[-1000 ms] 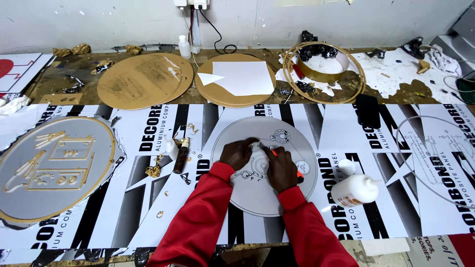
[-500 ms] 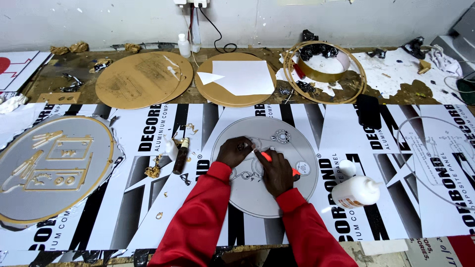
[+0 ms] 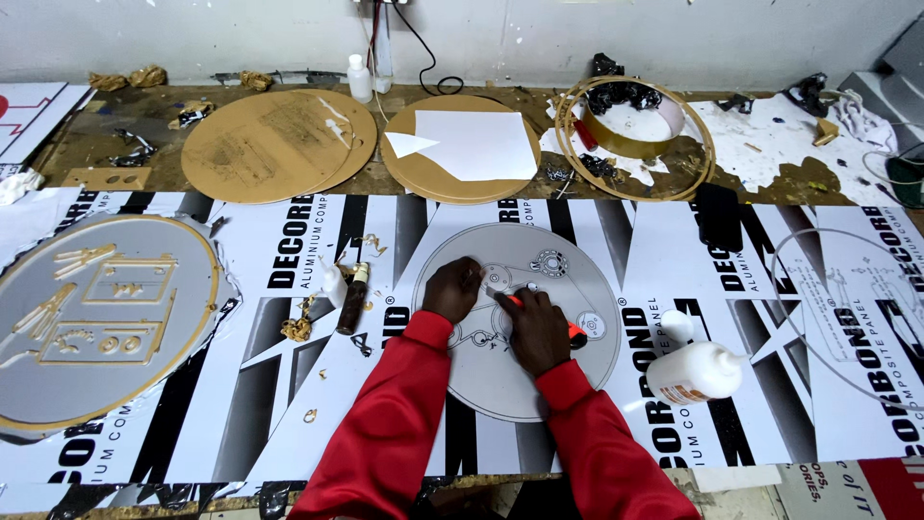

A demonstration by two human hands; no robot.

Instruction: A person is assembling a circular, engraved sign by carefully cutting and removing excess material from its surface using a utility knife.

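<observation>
The round grey metal disc [image 3: 525, 332] with a traced line pattern lies flat on the printed black-and-white panel sheet [image 3: 289, 385]. On the disc, the left hand [image 3: 452, 289] presses with fingers bent, holding nothing, likely to steady it. The right hand [image 3: 539, 329] closes around a thin orange cutter [image 3: 576, 334] (its tip is hidden). Right of the disc lies a white plastic glue bottle [image 3: 695, 372].

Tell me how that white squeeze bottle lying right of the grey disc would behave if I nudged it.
The white squeeze bottle lies on its side on the glossy printed panel, so it would likely roll or slide easily. It looks like thin plastic, probably light and slightly squashy. Its nozzle end seems narrower, so it may curve as it rolls.
</observation>
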